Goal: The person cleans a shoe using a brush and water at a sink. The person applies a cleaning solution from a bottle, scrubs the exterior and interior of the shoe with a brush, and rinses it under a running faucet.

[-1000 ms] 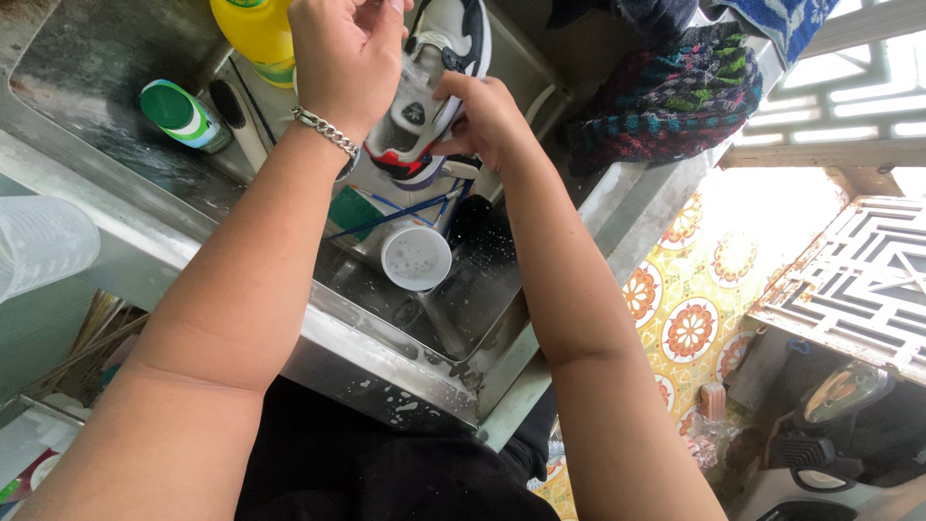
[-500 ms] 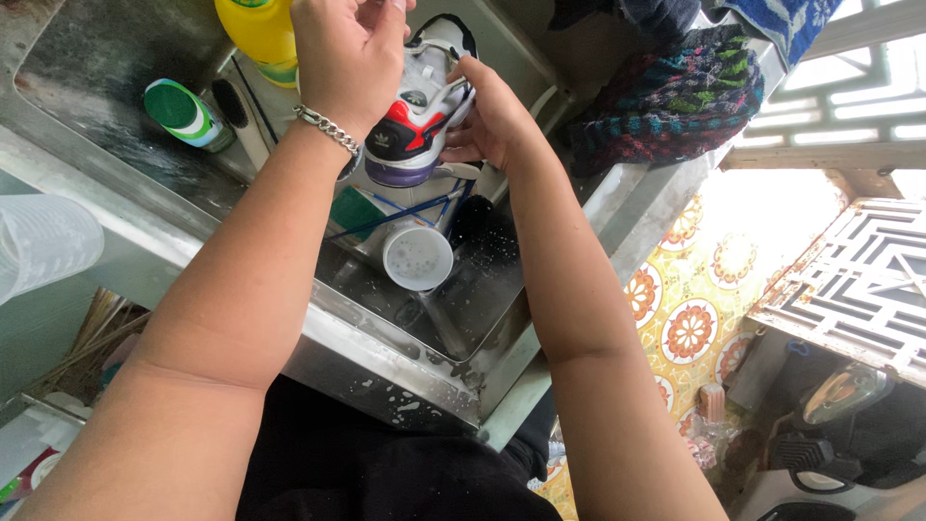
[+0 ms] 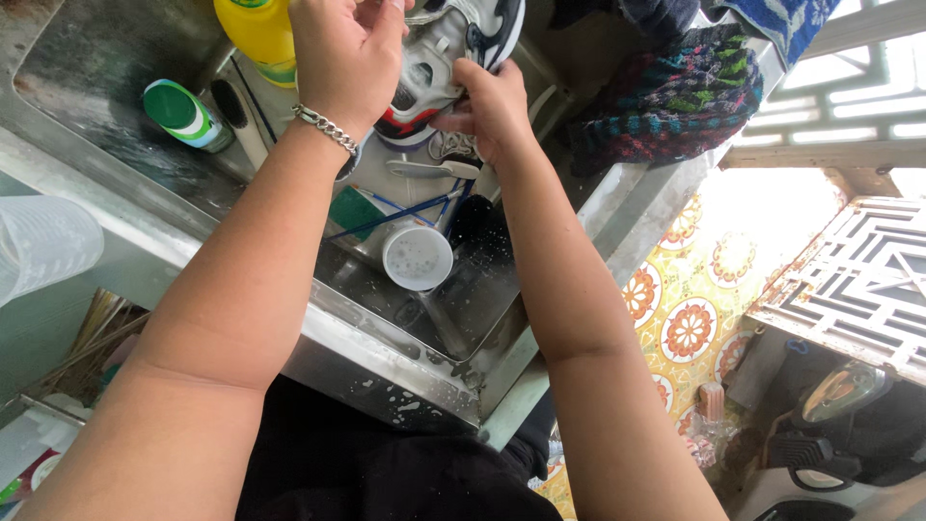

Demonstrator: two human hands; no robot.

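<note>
Both of my hands hold a small white sneaker [image 3: 446, 60] with red, black and purple parts above a steel sink [image 3: 386, 362]. My left hand [image 3: 345, 56], with a chain bracelet at the wrist, grips the shoe from the left. My right hand [image 3: 490, 104] clasps its lower right side. The shoe is tilted, its dark heel toward the top edge of the view. A white cup [image 3: 417, 258] of soapy water stands in the basin below it. Thin blue sticks [image 3: 395, 214] lean beside the cup.
A yellow bottle [image 3: 258, 34] and a green-capped bottle [image 3: 183, 113] sit at the sink's left. A clear plastic tub [image 3: 43, 246] is at the far left. Colourful knitted cloth [image 3: 666, 92] hangs at the right, above a patterned tile floor [image 3: 690, 309].
The shoe has been turned and lifted toward the top of the view; its dark heel now points up. My right hand moved up with it. My left hand stayed put.
</note>
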